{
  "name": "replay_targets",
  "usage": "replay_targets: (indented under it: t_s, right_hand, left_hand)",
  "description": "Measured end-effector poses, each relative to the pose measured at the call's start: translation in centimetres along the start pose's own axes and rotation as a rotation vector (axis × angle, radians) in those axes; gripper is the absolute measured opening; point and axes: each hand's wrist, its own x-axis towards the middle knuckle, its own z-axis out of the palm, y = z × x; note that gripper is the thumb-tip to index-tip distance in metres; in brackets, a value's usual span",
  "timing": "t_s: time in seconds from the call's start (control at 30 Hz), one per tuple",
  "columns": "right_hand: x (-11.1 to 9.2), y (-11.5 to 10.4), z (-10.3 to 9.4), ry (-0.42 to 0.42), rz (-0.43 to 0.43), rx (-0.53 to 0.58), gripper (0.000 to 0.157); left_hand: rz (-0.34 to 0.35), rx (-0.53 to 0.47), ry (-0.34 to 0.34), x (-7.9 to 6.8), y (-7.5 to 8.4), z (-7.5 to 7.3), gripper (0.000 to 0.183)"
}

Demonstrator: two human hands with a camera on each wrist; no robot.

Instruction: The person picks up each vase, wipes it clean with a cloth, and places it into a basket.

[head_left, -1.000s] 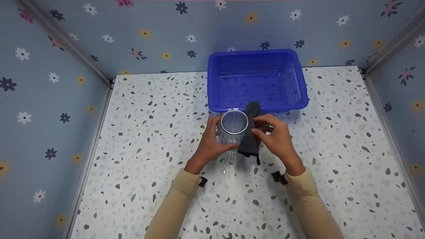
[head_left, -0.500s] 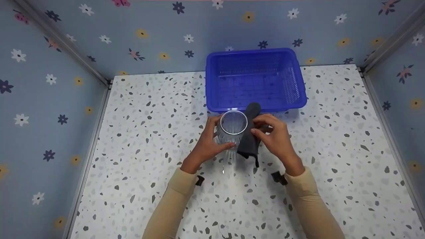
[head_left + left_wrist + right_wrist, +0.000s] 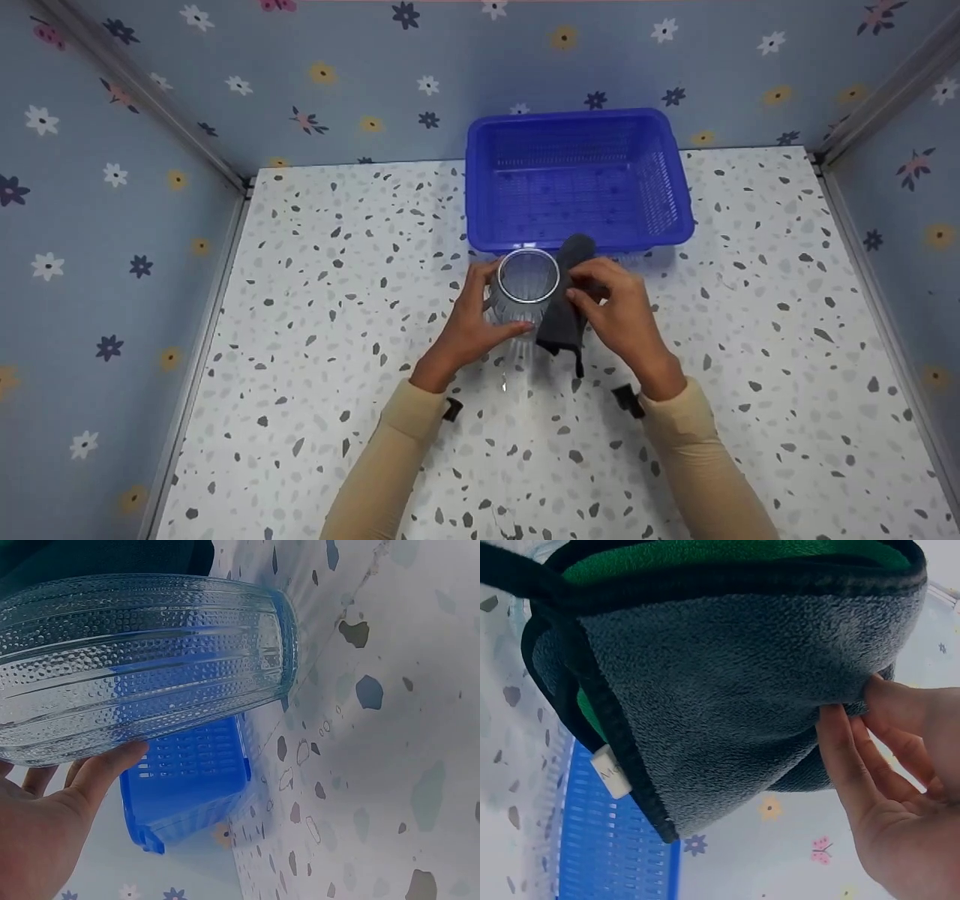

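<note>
- Head view: the left hand (image 3: 469,326) is wrapped round the clear ribbed glass (image 3: 527,291), its thumb on the near side, the round end of the glass facing the camera.
- The right hand (image 3: 621,307) pinches the dark grey cloth (image 3: 561,324) between thumb and fingers, just right of the glass; whether cloth and glass touch, I cannot tell.
- Both are in front of the blue basket (image 3: 476,191) on the speckled counter (image 3: 360,300), and the cloth's upper end overlaps the basket's near rim in this view.
- Against half a second ago, that upper end leans a little further right; the glass, the left hand and the basket keep their places.
- Left wrist view: fingertips lie against the textured side of the glass, with dark cloth behind it and the basket beyond; whether the glass touches the counter, I cannot tell.
- Right wrist view: thumb and fingers nip a fold at the cloth's edge. Its green inner face (image 3: 727,562), black binding and white label (image 3: 611,771) show.
</note>
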Motion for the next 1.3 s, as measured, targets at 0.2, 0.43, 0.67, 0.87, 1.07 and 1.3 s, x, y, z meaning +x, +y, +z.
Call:
replay_targets:
  t_s: [0.2,0.43,0.67,0.87,1.07,1.3]
  right_hand:
    - [0.08,-0.03,-0.12,-0.013,-0.023,-0.070,0.018]
    - [0.14,-0.01,-0.25,-0.015,-0.034,-0.076,0.017]
    - [0.08,-0.11,-0.24,-0.020,-0.015,-0.078,0.017]
    - [0.07,-0.02,-0.20,-0.012,-0.035,-0.071,0.017]
    - [0.07,0.19,-0.16,-0.009,-0.036,-0.069,0.017]
    - [-0.13,0.28,-0.03,-0.005,-0.007,-0.064,0.015]
  left_hand:
    - [-0.013,0.020,-0.006,0.02,-0.05,-0.07,0.097]
    - [-0.007,0.015,-0.011,0.10,0.00,-0.06,0.096]
    - [-0.026,0.005,-0.025,0.01,0.28,-0.11,0.095]
    - [-0.025,-0.005,-0.023,0.12,0.17,-0.14,0.095]
    - [-0.030,-0.014,-0.021,0.09,0.02,-0.12,0.096]
    - [-0.030,-0.010,-0.015,0.07,-0.17,-0.01,0.095]
